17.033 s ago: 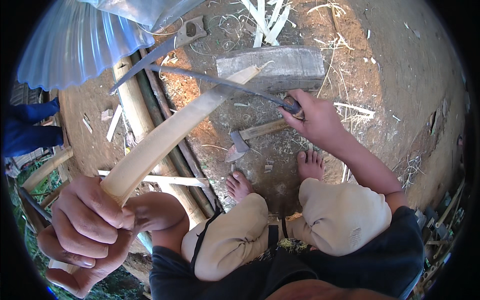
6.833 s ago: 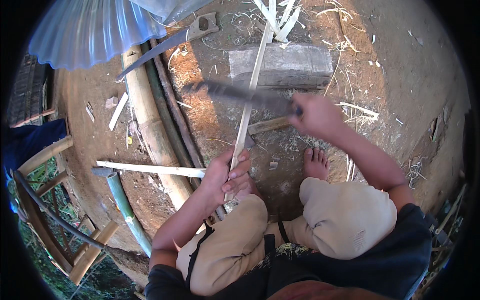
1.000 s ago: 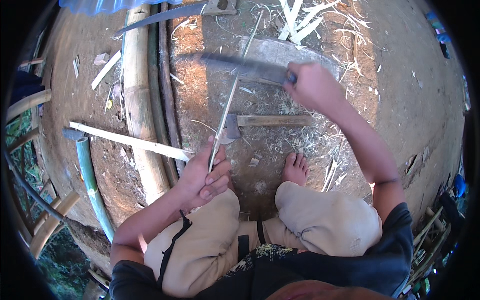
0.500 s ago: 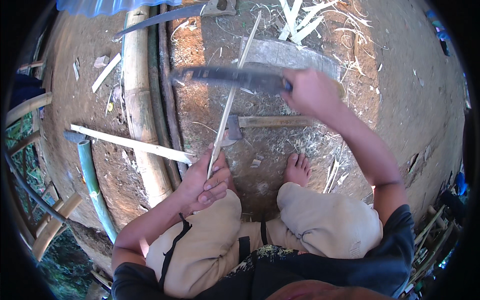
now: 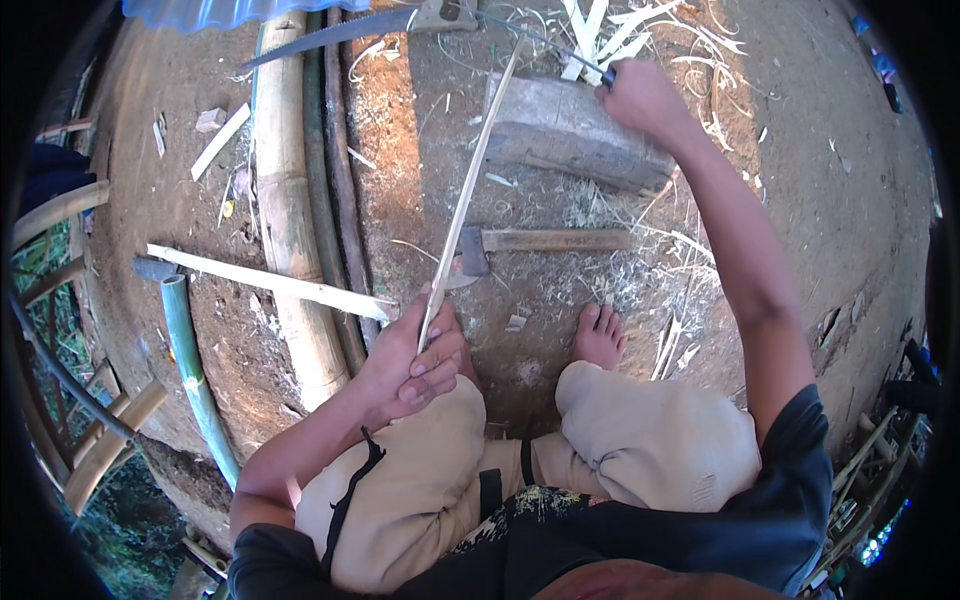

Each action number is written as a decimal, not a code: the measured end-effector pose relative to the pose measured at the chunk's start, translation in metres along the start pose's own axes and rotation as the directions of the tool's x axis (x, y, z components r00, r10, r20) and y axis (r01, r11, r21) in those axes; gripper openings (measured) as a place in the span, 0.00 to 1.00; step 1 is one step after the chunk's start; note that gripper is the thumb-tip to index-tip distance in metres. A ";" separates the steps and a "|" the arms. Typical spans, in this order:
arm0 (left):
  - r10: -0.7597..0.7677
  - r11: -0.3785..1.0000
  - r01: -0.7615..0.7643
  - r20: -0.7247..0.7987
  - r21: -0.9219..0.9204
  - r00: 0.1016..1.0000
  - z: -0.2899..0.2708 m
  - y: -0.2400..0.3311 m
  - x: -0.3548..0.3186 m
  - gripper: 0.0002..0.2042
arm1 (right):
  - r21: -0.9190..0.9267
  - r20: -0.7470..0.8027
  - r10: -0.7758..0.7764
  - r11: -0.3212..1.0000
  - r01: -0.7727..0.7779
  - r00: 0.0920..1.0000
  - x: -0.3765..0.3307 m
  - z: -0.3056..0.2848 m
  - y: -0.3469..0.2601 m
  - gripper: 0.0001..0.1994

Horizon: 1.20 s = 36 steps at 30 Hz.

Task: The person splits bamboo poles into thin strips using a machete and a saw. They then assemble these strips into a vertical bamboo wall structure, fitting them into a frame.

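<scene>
- Bamboo strip [image 5: 465, 195]: pale cream, long and slim, seen with a narrow face up; it looks straight and slants from just left of the lower centre up to the top centre, its upper end narrowing to a tip. The lower end sits inside the closed fingers of the left hand [image 5: 425, 355].
- Machete [image 5: 545, 42]: dark and thin, seen nearly edge-on, slanting across the top centre; its grip is mostly hidden in the right hand [image 5: 645, 98], and the blade points toward the upper left, passing close to the strip's tip; contact cannot be told.
</scene>
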<state>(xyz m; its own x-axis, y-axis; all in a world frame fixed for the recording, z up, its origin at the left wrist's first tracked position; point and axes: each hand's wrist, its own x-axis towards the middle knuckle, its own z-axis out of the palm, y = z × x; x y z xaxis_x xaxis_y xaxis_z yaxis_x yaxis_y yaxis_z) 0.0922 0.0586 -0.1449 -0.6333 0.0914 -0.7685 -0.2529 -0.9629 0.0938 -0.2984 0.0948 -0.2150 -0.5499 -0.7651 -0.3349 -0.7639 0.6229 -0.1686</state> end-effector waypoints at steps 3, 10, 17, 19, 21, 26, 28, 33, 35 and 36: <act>-0.018 0.999 0.019 0.023 -0.028 1.000 -0.006 -0.001 -0.001 0.24 | -0.016 -0.014 -0.171 0.985 0.171 0.985 -0.027 0.001 -0.015 0.12; 0.010 0.999 -0.011 0.005 0.052 1.000 -0.010 -0.005 0.004 0.24 | 0.002 -0.041 -0.062 0.998 0.062 0.997 -0.008 -0.005 -0.002 0.12; 0.036 0.995 -0.031 -0.052 0.094 0.998 -0.006 -0.002 0.007 0.25 | 0.019 0.020 -0.118 0.993 0.118 0.993 -0.027 -0.003 -0.013 0.12; 0.022 0.999 -0.022 -0.009 0.037 1.000 -0.008 -0.002 0.008 0.25 | 0.111 0.098 -0.232 0.969 0.222 0.968 -0.052 -0.002 -0.033 0.12; 0.039 0.995 -0.031 -0.087 0.098 0.995 -0.007 -0.004 0.006 0.25 | 0.037 0.056 -0.281 0.959 0.279 0.958 -0.050 0.001 -0.038 0.12; 0.050 0.989 -0.039 -0.075 0.139 0.996 -0.004 -0.002 0.006 0.24 | 0.005 -0.033 -0.023 1.000 0.024 0.999 0.013 -0.005 0.005 0.13; 0.044 0.990 -0.031 -0.087 0.140 0.995 -0.007 -0.005 0.004 0.24 | 0.028 -0.051 -0.147 0.989 0.149 0.988 -0.006 -0.004 -0.001 0.11; 0.056 0.985 -0.031 -0.139 0.172 0.989 -0.009 -0.008 0.002 0.25 | 0.037 0.038 -0.160 0.987 0.159 0.986 -0.034 -0.002 -0.027 0.11; 0.064 0.980 -0.044 -0.096 0.196 0.993 -0.011 -0.005 0.004 0.25 | 0.055 -0.049 -0.072 0.996 0.074 0.996 -0.005 0.001 0.004 0.13; 0.098 0.970 -0.069 -0.113 0.234 0.989 -0.012 -0.005 0.004 0.25 | 0.044 -0.077 -0.013 0.999 0.016 0.997 0.011 0.001 0.018 0.13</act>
<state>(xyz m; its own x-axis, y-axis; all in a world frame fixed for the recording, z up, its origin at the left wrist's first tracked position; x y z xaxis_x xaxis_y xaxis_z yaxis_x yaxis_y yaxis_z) 0.0996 0.0611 -0.1561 -0.5683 -0.0327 -0.8222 -0.3728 -0.8806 0.2927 -0.3176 0.0980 -0.2226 -0.5645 -0.7834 -0.2599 -0.7572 0.6169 -0.2147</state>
